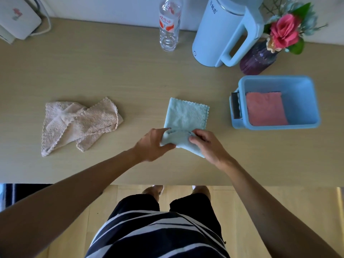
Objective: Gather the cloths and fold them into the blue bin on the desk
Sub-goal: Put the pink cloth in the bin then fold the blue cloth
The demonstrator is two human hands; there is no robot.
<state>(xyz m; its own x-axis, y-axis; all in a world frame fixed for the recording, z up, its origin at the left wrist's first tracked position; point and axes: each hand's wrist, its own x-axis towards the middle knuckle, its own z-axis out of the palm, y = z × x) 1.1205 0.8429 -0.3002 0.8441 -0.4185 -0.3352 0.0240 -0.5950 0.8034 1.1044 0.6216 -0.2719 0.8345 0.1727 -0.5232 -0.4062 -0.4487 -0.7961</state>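
One cloth [265,108] in bin [279,79] at right, second cloth [187,114] centre, third cloth [80,123] left

Head view, down over desk [111,71] (close)

a pale beige wood-grain desk [93,81] stands against a plain white wall [111,6]; below its near edge, light wooden plank floor [312,198], softly lit.

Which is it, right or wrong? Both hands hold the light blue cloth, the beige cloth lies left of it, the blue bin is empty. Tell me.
One error: the head view shows a folded pink cloth in the blue bin. The left hand and right hand do hold the light blue cloth, with the beige cloth left of it.
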